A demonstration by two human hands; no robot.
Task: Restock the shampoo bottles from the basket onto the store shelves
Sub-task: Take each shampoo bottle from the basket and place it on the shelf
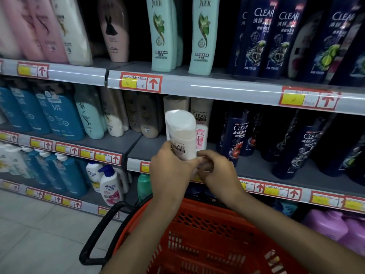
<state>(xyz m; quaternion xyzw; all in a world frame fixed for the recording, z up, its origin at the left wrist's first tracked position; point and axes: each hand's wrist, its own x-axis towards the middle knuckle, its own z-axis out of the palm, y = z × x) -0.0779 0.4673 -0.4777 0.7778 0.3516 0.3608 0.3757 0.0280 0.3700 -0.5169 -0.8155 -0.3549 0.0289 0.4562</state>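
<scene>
A white Clear shampoo bottle (181, 133) is held upright with its cap up, in front of the middle shelf (150, 149). My left hand (169, 167) wraps its lower left side. My right hand (215, 171) grips its base from the right. A matching white and pink Clear bottle (202, 123) stands on the shelf just behind it. The red mesh basket (207, 238) sits below my forearms; its inside shows no bottles in the visible part.
Dark blue Clear bottles (237, 133) fill the shelf to the right. Teal and beige bottles (118, 115) stand to the left. The basket's black handle (102, 234) hangs over the tiled floor (39, 234). Purple containers (335, 228) sit low at right.
</scene>
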